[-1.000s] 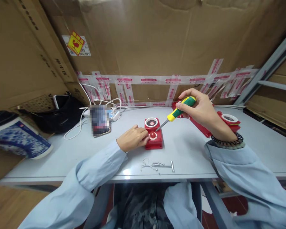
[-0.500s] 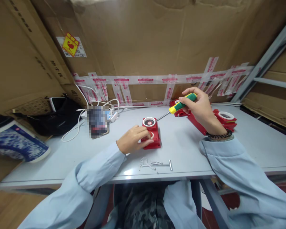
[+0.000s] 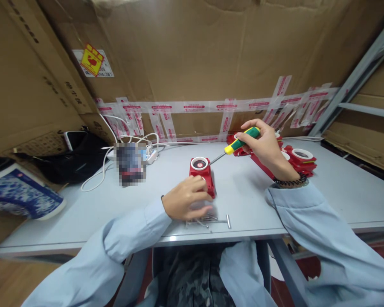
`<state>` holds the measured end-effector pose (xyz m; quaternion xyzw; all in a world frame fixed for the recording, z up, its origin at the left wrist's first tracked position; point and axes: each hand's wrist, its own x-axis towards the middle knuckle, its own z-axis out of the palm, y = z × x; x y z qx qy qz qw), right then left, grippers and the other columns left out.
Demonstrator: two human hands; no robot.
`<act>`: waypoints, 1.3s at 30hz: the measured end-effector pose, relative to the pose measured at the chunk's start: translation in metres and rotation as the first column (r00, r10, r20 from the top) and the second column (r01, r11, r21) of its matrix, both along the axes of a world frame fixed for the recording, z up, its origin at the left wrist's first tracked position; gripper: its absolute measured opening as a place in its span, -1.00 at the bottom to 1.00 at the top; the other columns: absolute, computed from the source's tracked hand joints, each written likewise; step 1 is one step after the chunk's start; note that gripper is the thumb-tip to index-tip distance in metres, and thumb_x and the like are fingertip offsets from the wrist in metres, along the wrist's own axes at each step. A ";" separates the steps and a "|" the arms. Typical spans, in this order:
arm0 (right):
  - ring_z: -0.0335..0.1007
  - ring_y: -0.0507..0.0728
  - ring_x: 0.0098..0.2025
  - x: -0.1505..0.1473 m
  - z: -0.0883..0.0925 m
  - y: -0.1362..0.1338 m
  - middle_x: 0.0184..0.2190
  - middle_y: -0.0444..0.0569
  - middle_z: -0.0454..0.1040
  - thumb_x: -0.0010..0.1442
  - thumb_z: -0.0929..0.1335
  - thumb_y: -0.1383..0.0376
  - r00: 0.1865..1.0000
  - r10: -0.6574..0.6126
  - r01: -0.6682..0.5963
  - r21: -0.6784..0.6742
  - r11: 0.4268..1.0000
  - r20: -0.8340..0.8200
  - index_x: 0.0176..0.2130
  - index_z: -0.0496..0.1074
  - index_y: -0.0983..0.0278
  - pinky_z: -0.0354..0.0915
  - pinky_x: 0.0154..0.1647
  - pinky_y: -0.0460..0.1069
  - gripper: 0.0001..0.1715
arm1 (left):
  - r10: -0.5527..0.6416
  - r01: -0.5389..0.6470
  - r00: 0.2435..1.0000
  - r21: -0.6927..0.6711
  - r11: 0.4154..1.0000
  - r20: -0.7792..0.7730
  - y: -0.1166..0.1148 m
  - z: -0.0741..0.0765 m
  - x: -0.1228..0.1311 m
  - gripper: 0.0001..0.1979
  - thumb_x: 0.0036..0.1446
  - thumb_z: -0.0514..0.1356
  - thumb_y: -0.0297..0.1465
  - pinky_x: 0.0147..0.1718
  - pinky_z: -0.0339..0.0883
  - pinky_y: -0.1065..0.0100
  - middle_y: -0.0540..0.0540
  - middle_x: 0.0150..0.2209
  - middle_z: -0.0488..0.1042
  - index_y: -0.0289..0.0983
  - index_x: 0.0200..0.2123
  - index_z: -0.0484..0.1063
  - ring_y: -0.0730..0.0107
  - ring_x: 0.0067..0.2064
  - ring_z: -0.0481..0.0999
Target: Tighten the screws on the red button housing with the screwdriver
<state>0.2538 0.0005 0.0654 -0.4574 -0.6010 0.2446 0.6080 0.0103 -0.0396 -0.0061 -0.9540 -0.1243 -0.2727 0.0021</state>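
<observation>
A red block-shaped part (image 3: 207, 172) with a white ring (image 3: 199, 163) on its top lies near the middle of the table. My left hand (image 3: 189, 199) is over the near end of it, fingers apart, and covers part of it. In my right hand (image 3: 263, 144) is a green and yellow screwdriver (image 3: 242, 141); its tip is at the right side of the white ring. Small screws (image 3: 208, 218) and a metal T-shaped tool (image 3: 228, 221) lie near the table's front edge, partly behind my left fingers.
More red parts (image 3: 302, 161) lie at the right, partly behind my right hand. A phone (image 3: 129, 164), white cables (image 3: 88, 189), a black bag (image 3: 64, 164) and a blue-white cup (image 3: 24, 192) are at the left. Cardboard (image 3: 192, 55) stands behind the table (image 3: 252, 204).
My left hand has moved toward me and to the right, off the red part's side, with its fingers spreading. My right hand and the screwdriver have shifted only slightly.
</observation>
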 end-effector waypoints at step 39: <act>0.41 0.12 -0.28 -0.059 -0.032 0.013 -0.30 -0.05 0.53 -0.03 0.44 0.12 0.480 0.271 -0.234 -0.176 0.956 0.835 -0.13 0.44 0.24 0.23 -0.28 -0.03 -0.54 | 0.578 -0.132 0.483 -0.598 0.791 0.658 0.082 0.013 -0.061 -0.25 -0.15 0.38 -0.15 -0.02 0.33 0.06 -0.19 0.09 0.33 -0.13 0.09 0.15 0.09 0.07 0.39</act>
